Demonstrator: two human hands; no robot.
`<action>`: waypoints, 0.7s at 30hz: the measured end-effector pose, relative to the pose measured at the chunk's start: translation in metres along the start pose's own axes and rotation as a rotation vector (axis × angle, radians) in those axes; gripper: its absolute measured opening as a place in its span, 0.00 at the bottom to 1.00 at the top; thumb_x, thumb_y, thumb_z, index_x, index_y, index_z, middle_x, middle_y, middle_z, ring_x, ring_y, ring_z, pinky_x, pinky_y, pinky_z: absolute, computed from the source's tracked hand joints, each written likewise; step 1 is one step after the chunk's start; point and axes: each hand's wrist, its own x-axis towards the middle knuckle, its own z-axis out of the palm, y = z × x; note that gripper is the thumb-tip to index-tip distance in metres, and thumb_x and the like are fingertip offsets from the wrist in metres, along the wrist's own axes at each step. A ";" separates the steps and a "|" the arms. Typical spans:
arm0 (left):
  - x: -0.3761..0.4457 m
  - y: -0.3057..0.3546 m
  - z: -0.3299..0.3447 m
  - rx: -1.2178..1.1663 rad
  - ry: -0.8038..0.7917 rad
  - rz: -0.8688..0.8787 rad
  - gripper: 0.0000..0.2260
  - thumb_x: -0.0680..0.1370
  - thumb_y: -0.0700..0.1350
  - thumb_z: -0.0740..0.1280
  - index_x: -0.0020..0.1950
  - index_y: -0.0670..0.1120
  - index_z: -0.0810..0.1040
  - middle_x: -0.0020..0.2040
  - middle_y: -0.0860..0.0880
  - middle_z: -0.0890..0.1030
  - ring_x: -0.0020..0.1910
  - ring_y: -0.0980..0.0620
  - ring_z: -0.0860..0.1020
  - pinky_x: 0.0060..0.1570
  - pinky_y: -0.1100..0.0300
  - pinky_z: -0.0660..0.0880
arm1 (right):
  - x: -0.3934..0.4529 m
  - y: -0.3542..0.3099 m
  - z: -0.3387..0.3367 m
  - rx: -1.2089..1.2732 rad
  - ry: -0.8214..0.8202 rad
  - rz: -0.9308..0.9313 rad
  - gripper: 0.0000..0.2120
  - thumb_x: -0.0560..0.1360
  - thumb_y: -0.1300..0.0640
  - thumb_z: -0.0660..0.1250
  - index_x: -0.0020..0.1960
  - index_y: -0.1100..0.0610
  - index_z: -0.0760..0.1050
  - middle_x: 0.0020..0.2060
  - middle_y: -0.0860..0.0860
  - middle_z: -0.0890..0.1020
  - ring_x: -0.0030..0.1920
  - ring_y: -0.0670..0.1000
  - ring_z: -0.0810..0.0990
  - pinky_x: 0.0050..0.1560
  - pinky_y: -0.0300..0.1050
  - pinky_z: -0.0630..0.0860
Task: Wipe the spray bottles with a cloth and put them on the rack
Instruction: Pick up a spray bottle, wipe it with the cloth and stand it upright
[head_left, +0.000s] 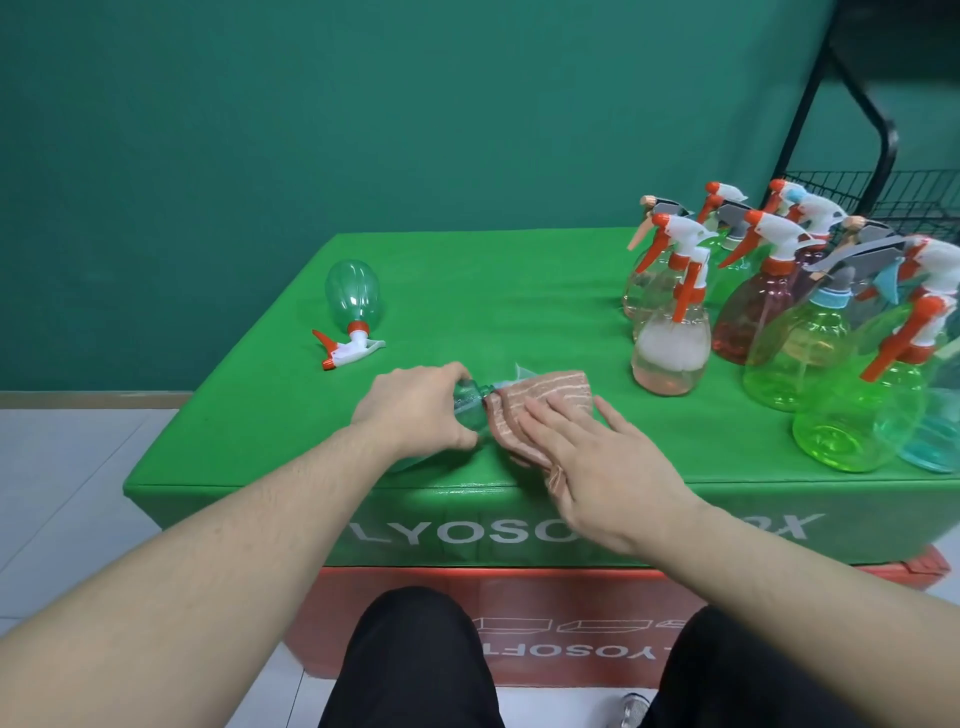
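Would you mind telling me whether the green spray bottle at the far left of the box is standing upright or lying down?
Lying down: the green spray bottle rests on its side, trigger head toward the camera.

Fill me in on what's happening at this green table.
A person is wiping a teal spray bottle lying on the green table. The left hand grips the bottle while the right hand presses a pink cloth over its top. Another green bottle lies on its side farther back, and a cluster of bottles stands upright at the right, near the black rack.
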 end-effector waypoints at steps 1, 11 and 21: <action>0.000 -0.001 0.000 0.000 0.005 0.000 0.34 0.72 0.62 0.75 0.75 0.53 0.69 0.50 0.55 0.81 0.44 0.53 0.79 0.38 0.60 0.72 | 0.003 0.003 -0.002 0.006 -0.011 0.024 0.41 0.71 0.43 0.35 0.83 0.51 0.51 0.82 0.47 0.53 0.82 0.50 0.50 0.78 0.54 0.41; -0.006 -0.002 0.003 0.024 0.056 0.039 0.34 0.71 0.66 0.74 0.73 0.56 0.70 0.57 0.55 0.83 0.51 0.50 0.81 0.49 0.55 0.79 | 0.040 0.006 -0.008 0.653 0.119 0.208 0.21 0.85 0.53 0.53 0.76 0.46 0.67 0.66 0.39 0.74 0.63 0.43 0.74 0.69 0.38 0.66; -0.008 -0.004 0.001 0.084 0.075 0.090 0.35 0.73 0.71 0.70 0.75 0.56 0.68 0.65 0.55 0.81 0.61 0.48 0.81 0.56 0.52 0.78 | 0.065 0.010 -0.012 1.088 0.100 0.535 0.21 0.84 0.45 0.55 0.34 0.50 0.63 0.27 0.48 0.66 0.27 0.50 0.63 0.35 0.47 0.60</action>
